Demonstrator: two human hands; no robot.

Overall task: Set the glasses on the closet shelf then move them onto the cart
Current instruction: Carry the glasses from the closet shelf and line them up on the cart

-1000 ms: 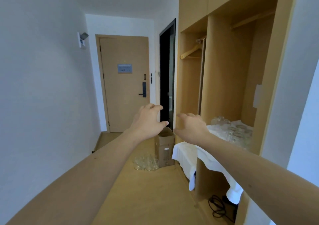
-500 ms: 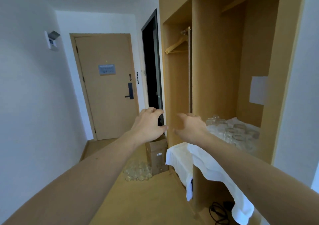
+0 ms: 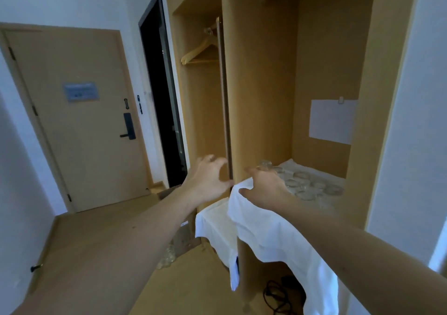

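I reach with both hands empty so each can take a glass. My left hand (image 3: 208, 181) hangs open, fingers loosely curved, before the closet's wooden divider panel (image 3: 261, 97). My right hand (image 3: 266, 186) spreads above the clear round drinking glasses (image 3: 312, 185), clustered on the white cloth-covered closet shelf (image 3: 273, 227).

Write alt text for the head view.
Two bare hands, left and right, reach empty toward glasses standing on a white cloth over a wooden closet shelf. More glasses sit on the floor; a closed door is behind.
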